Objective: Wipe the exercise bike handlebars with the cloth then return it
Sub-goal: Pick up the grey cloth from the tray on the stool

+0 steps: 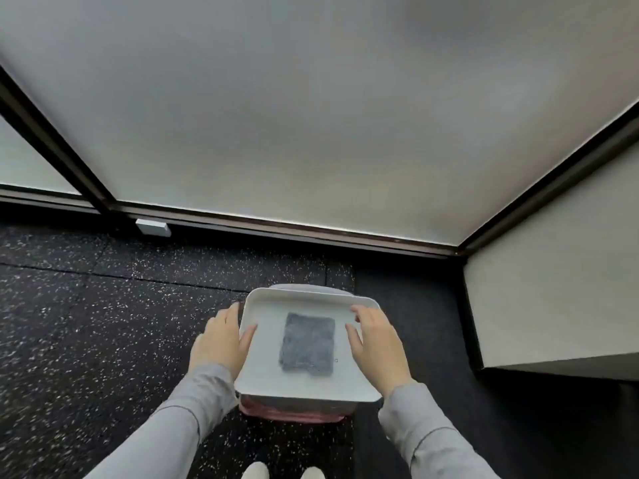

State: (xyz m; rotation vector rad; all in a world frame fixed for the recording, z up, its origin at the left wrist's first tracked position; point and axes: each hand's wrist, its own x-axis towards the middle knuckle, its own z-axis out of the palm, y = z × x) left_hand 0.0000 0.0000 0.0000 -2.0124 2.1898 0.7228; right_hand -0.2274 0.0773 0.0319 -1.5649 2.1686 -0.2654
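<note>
A folded grey cloth (307, 344) lies flat in the middle of a white tray (262, 375). The tray rests on a low stool with a pink base (294, 413). My left hand (221, 340) is at the tray's left rim, fingers spread, thumb over the edge. My right hand (375, 344) hovers over the tray's right side, fingers apart, not touching the cloth. Neither hand holds the cloth. No exercise bike is in view.
Dark speckled rubber floor (103, 323) surrounds the stool. A frosted glass wall with dark frame (311, 233) runs behind it. A grey wall block (553, 288) stands to the right. A small white box (153, 227) sits at the wall base. My shoes (256, 471) show below.
</note>
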